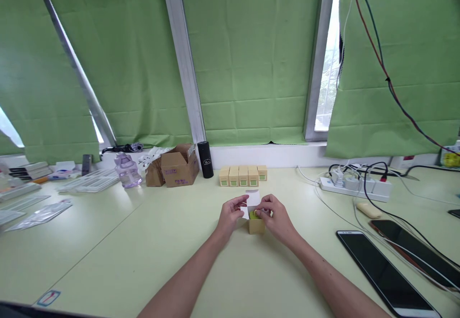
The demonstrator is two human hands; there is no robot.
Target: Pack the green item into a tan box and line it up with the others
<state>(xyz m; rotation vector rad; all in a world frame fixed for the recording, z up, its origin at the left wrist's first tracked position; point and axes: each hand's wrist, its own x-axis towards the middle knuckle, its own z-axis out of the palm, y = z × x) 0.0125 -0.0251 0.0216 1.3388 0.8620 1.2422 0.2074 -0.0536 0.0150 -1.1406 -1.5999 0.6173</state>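
Note:
A small tan cardboard box (pixel 257 227) stands open on the table in front of me, its white inner flaps raised. Inside its top sits a yellow-green thing (pixel 253 215), too small and covered to name. My left hand (pixel 232 213) is at the box's left side, with thumb and fingers closed on the white flap. From the right, my right hand (pixel 276 216) reaches over the opening, fingers pinched at the yellow-green thing. Behind my hands, several closed small tan boxes (pixel 238 176) with green-edged labels stand in a row.
At the back are a black cylinder (pixel 205 159), an open brown carton (pixel 179 167) and a purple bottle (pixel 128 170). To the right lie a power strip (pixel 355 188) with cables and two phones, the nearer one (pixel 384 272) white-edged. Clear plastic packs (pixel 43 212) lie left.

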